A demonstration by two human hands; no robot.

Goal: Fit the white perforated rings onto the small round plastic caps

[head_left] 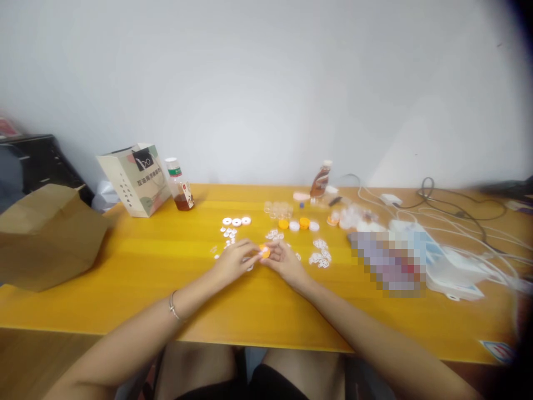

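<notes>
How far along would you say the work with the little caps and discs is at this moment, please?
Looks done: a short row of orange and white caps and three white rings are lined up on the table. In hand: the left hand and right hand pinch one orange cap between them. Left: loose small white discs lie scattered nearby.
</notes>
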